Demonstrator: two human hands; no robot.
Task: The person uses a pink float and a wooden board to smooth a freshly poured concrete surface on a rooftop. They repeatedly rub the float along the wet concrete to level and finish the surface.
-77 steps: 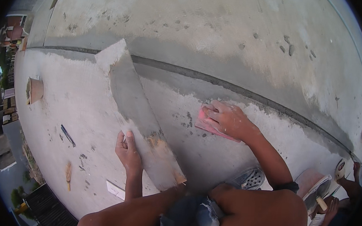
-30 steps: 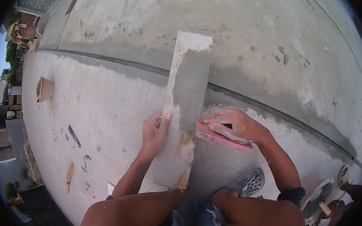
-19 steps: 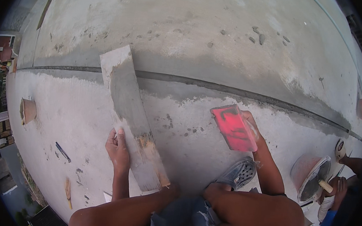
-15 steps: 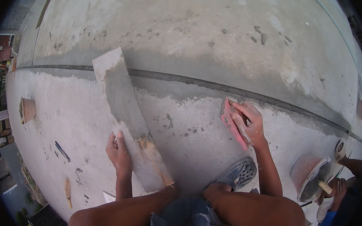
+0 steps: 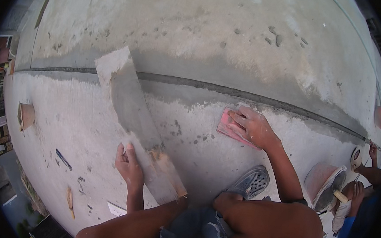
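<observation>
My right hand [image 5: 257, 127] grips a pink hand float [image 5: 231, 130] over the pale concrete, just on the near side of the groove. The float's flat face shows beneath my fingers. A long board [image 5: 133, 110], smeared with grey cement and bare wood at its near end, slants across the groove, its near end by my left knee. My left hand [image 5: 130, 165] is beside the board's left edge, thumb and fingers apart; the thumb tip is at the edge, and whether it touches is unclear. A dark groove [image 5: 193, 82] edged with damp grey cement runs across the slab.
A bucket [image 5: 323, 183] with grey mix and a wooden handle in it stands at right, near another person's hand [image 5: 357, 192]. A smaller bucket [image 5: 26, 116], a dark pen-like tool [image 5: 64, 159] and a brush [image 5: 70, 202] are at left. My clog-shod foot [image 5: 253, 183] is below the float.
My right hand has moved left and turned the float flatter. My left hand has slid slightly down and right, its thumb coming off the board's face. Another person's hand appears at the groove's right end.
</observation>
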